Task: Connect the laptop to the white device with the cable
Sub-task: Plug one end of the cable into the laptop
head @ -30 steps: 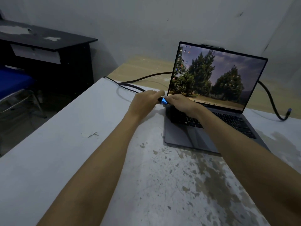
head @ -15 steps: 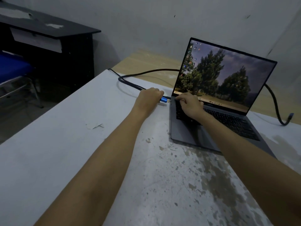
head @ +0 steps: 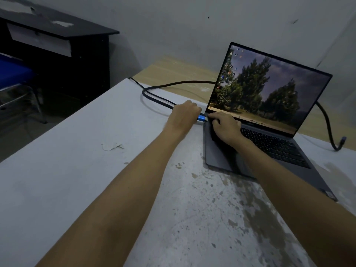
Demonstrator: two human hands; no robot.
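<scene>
An open grey laptop [head: 273, 147] with a tree wallpaper stands on the white table [head: 77, 170]. My left hand [head: 183, 116] is closed around the blue plug [head: 201, 118] of a black cable [head: 154, 99], and the plug's tip sits at the laptop's left edge near the hinge. My right hand [head: 225, 128] rests flat on the laptop's left keyboard corner, fingers apart. The cable loops back behind the screen and comes out on the right, where its other blue plug [head: 342, 140] lies loose on the table. No white device is in view.
A black desk [head: 57, 35] with a drawer stands at the back left, with a blue chair [head: 13, 78] beside it. A wooden surface [head: 183, 74] lies behind the table against the grey wall. The table's near part is stained.
The view has shifted, with the laptop now further right in the frame. My left hand has stayed closed on the blue plug at the laptop's side, and my right hand has settled onto the keyboard corner.
</scene>
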